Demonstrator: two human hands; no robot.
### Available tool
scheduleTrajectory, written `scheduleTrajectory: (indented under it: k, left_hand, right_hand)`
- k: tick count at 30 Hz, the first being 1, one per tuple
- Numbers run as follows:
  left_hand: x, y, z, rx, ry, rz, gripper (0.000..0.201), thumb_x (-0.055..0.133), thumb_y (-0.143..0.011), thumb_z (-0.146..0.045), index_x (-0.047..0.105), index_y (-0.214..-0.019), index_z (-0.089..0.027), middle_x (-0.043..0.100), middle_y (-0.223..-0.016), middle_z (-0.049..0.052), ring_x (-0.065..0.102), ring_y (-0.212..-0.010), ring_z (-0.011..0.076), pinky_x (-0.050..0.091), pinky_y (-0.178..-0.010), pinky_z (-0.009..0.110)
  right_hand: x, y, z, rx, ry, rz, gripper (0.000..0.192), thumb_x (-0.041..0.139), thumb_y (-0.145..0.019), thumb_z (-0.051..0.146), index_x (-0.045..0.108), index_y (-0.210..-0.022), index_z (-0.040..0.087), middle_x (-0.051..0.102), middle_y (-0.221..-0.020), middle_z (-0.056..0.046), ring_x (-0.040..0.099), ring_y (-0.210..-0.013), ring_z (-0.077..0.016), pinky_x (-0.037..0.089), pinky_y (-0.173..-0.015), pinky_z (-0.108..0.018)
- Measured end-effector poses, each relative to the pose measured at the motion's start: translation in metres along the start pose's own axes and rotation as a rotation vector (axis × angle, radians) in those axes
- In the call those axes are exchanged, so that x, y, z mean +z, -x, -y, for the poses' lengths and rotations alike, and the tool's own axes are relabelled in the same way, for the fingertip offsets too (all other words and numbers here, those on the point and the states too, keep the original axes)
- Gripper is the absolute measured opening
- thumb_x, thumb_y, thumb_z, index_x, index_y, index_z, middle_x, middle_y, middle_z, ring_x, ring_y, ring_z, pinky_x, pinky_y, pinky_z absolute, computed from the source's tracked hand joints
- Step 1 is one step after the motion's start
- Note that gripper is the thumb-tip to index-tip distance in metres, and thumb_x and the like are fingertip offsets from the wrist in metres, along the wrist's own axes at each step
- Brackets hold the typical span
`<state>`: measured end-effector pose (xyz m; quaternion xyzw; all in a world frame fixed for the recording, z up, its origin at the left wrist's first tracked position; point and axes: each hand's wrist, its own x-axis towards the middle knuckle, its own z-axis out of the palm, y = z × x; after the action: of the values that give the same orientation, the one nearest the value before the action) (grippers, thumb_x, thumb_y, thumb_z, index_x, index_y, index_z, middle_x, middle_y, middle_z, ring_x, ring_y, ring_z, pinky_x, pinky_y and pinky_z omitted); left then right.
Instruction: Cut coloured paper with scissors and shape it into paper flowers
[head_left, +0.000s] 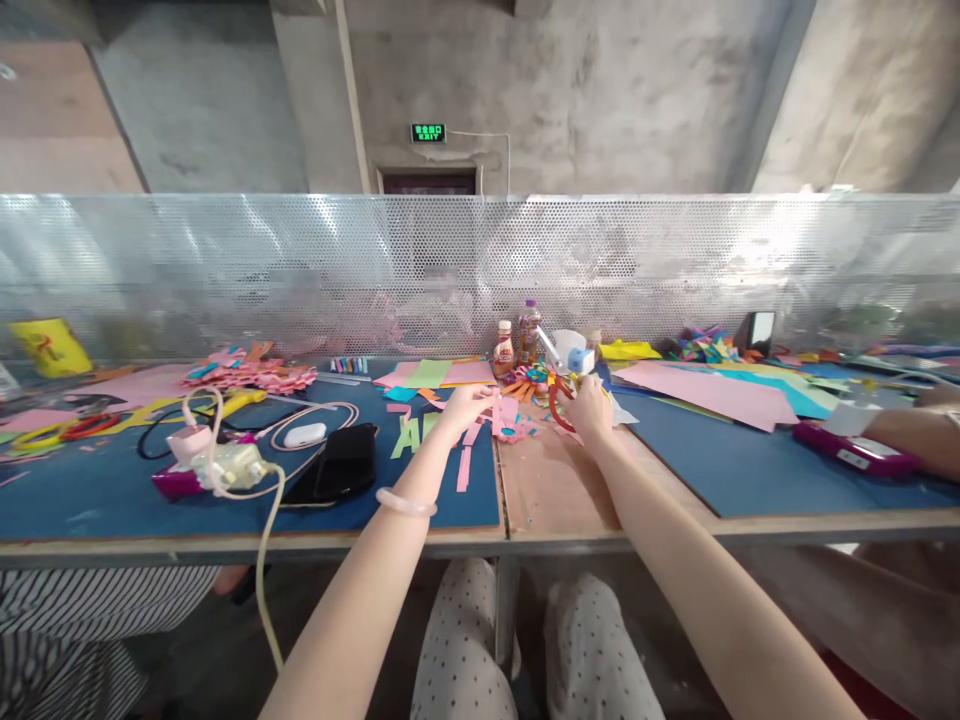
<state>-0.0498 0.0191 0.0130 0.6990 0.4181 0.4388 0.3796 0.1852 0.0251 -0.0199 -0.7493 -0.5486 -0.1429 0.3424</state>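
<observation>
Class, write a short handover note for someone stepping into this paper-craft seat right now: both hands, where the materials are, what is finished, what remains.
Left hand: pinching a pink paper strip over the table.
Right hand: gripping red-handled scissors beside that strip.
Materials: more pink strips and green cut letters lie on the blue mat; large coloured sheets lie to the right.
Done: several strips and letters cut.
Left: the held strip looks unfinished; whole sheets remain.

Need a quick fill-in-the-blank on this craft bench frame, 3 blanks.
1. The right hand holds scissors with ____ handles.
2. The left hand touches a ____ paper strip.
3. A bangle sits on the ____ wrist.
Missing words: red; pink; left
</observation>
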Motion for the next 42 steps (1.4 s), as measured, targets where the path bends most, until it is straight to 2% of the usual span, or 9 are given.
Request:
scheduleTrajectory:
  k: [5, 9, 23, 28, 33, 38, 42]
  left_hand:
    - [0.002, 0.001, -0.003, 0.005, 0.002, 0.001, 0.031, 0.063, -0.067, -0.041, 0.066, -0.08, -0.013, 0.066, -0.081, 0.005, 0.057, -0.067, 0.0128, 0.042, -0.054, 0.021]
    - [0.002, 0.001, -0.002, 0.001, 0.0, 0.004, 0.031, 0.063, -0.066, -0.041, 0.066, -0.079, -0.013, 0.065, -0.078, 0.004, 0.056, -0.064, 0.0121, 0.041, -0.052, 0.02]
    - [0.002, -0.001, 0.003, 0.015, -0.005, 0.009, 0.032, 0.062, -0.068, -0.042, 0.066, -0.083, -0.013, 0.065, -0.078, 0.005, 0.057, -0.064, 0.0129, 0.043, -0.052, 0.022]
    - [0.001, -0.001, 0.005, 0.001, -0.018, 0.004, 0.031, 0.061, -0.069, -0.04, 0.066, -0.083, -0.013, 0.066, -0.078, 0.006, 0.059, -0.065, 0.0141, 0.044, -0.051, 0.022]
    - [0.001, 0.003, 0.002, 0.011, -0.033, 0.019, 0.03, 0.059, -0.071, -0.042, 0.066, -0.08, -0.014, 0.066, -0.078, 0.006, 0.059, -0.066, 0.0142, 0.043, -0.051, 0.021]
    - [0.002, 0.003, 0.0, 0.007, -0.034, 0.022, 0.032, 0.06, -0.07, -0.043, 0.066, -0.081, -0.013, 0.066, -0.081, 0.007, 0.059, -0.067, 0.0148, 0.044, -0.052, 0.022]
    - [0.002, 0.003, 0.001, 0.006, -0.029, 0.026, 0.032, 0.061, -0.069, -0.042, 0.066, -0.084, -0.014, 0.066, -0.083, 0.007, 0.059, -0.069, 0.0149, 0.043, -0.053, 0.022]
  right_hand:
    - [-0.001, 0.0, 0.002, -0.024, -0.001, 0.017, 0.042, 0.046, -0.08, 0.054, 0.049, -0.1, 0.017, 0.06, -0.095, -0.009, 0.06, -0.084, -0.0225, 0.038, -0.065, -0.029]
    - [-0.001, 0.001, 0.002, -0.06, 0.017, 0.029, 0.036, 0.047, -0.081, 0.05, 0.05, -0.097, 0.018, 0.06, -0.099, -0.008, 0.06, -0.085, -0.0216, 0.039, -0.065, -0.028]
    - [0.002, 0.005, 0.002, -0.088, 0.129, 0.044, 0.038, 0.041, -0.086, 0.049, 0.048, -0.106, 0.017, 0.054, -0.11, -0.011, 0.06, -0.085, -0.0211, 0.04, -0.063, -0.029]
    - [0.003, 0.008, 0.008, -0.149, 0.181, 0.064, 0.033, 0.043, -0.087, 0.045, 0.049, -0.104, 0.017, 0.054, -0.107, -0.011, 0.058, -0.091, -0.0218, 0.04, -0.062, -0.027]
    - [0.003, 0.009, 0.012, -0.216, 0.225, 0.079, 0.035, 0.045, -0.087, 0.044, 0.051, -0.102, 0.014, 0.055, -0.104, -0.012, 0.059, -0.087, -0.0217, 0.042, -0.063, -0.028]
    - [0.004, 0.009, 0.014, -0.249, 0.281, 0.091, 0.033, 0.049, -0.087, 0.037, 0.054, -0.101, 0.007, 0.057, -0.099, -0.013, 0.06, -0.085, -0.0216, 0.046, -0.066, -0.03]
    - [0.006, 0.006, 0.015, -0.286, 0.308, 0.114, 0.03, 0.049, -0.088, 0.034, 0.054, -0.108, 0.011, 0.058, -0.104, -0.008, 0.058, -0.088, -0.0172, 0.049, -0.073, -0.034]
